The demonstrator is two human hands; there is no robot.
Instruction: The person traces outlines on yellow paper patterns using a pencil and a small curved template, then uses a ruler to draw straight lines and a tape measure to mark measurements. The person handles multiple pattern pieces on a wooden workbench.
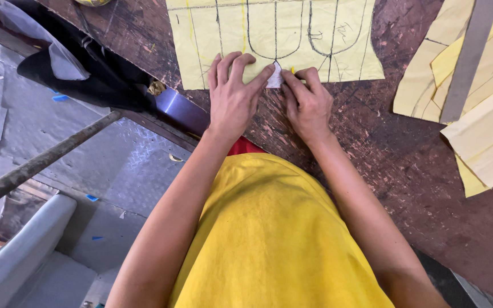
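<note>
Figure: hands at the lower edge of a paper pattern. A small white scrap (274, 76), perhaps chalk or folded paper, lay at the bottom edge of the yellow pattern sheet (275, 34), just below the point where the drawn black curves met a vertical centre line. My left hand (232, 97) pressed flat on the sheet with fingers spread, its forefinger and thumb reaching to the scrap from the left. My right hand (308, 102) met it from the right, the fingertips pinched on the scrap's other side, knuckles bent. Both hands thus gripped the same small piece between them, touching each other at the tips.

The sheet rested on a dark, scratched wooden table (395, 148), its near edge parallel to my body. My yellow shirt (269, 239) filled the lower centre of the view. To the right, well apart from the hands, lay a pile of pale yellow paper pieces (486, 125), with a long grey ruler (468, 57) set diagonally over them. At upper left a black cloth (81, 74) hung over the table's corner. Below it a rusty metal bar (47, 157) ran slantwise above a grey patterned metal floor (132, 171).
</note>
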